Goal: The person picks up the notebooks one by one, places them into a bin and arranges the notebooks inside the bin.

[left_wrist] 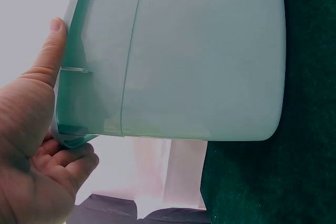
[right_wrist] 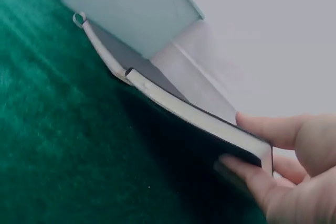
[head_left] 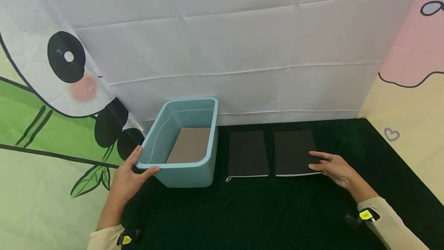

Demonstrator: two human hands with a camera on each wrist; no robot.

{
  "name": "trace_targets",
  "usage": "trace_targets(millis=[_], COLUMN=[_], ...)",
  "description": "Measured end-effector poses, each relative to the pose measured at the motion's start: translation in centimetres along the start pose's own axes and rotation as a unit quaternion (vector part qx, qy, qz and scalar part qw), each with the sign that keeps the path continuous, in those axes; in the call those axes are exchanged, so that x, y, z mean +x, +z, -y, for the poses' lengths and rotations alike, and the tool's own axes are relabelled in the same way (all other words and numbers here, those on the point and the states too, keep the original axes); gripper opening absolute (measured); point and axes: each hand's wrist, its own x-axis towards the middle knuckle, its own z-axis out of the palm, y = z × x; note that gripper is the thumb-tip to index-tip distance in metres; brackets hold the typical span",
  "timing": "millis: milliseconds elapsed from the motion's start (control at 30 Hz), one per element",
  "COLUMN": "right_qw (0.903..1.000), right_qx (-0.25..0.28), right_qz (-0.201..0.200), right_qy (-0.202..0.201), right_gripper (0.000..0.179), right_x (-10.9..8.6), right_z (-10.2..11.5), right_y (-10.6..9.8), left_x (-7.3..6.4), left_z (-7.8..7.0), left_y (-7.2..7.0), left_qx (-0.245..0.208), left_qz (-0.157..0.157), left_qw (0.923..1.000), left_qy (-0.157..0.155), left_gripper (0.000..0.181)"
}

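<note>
My left hand (head_left: 126, 182) grips the near left corner of a light blue plastic bin (head_left: 184, 173), and the left wrist view shows its fingers curled about the bin's rim (left_wrist: 79, 141). A flat brownish-grey surface (head_left: 190, 146) covers the bin's floor. My right hand (head_left: 334, 169) pinches the right edge of a black notebook (head_left: 293, 151). In the right wrist view that notebook (right_wrist: 197, 120) shows its pale page edges, with fingers above and below it and a dark shadow beneath. A second black notebook (head_left: 248, 153) with a light ribbon end lies between it and the bin.
The things stand on a dark green cloth-covered table (head_left: 243, 215). Behind it hangs a white cloth (head_left: 236, 49), with a printed cartoon panel (head_left: 62, 68) at left and a pink and yellow one (head_left: 409, 107) at right.
</note>
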Motion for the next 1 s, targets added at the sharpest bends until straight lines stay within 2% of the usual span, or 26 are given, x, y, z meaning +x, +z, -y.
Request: trace_targets(millis=[167, 400, 833, 1000], right_qw=[0.9976, 0.9809, 0.9527, 0.9497], right_qx=[0.067, 0.191, 0.293, 0.300], right_qz=[0.013, 0.035, 0.061, 0.059], right_qy=[-0.010, -0.018, -0.053, -0.068], right_gripper=[0.050, 0.049, 0.046, 0.047], right_x=[-0.1, 0.1, 0.0, -0.3], right_z=[0.0, 0.0, 1.8, 2.8], right_y=[-0.3, -0.5, 0.6, 1.3], left_x=[0.0, 0.2, 0.4, 0.1], left_z=[0.1, 0.0, 0.0, 0.3], left_y=[0.1, 0.1, 0.0, 0.4], left_qx=[0.003, 0.005, 0.004, 0.000], left_qz=[0.002, 0.004, 0.000, -0.005], left_qw=[1.0000, 1.0000, 1.0000, 1.0000], left_qy=[-0.002, -0.007, 0.000, 0.007], left_gripper=[0.102, 0.102, 0.101, 0.101])
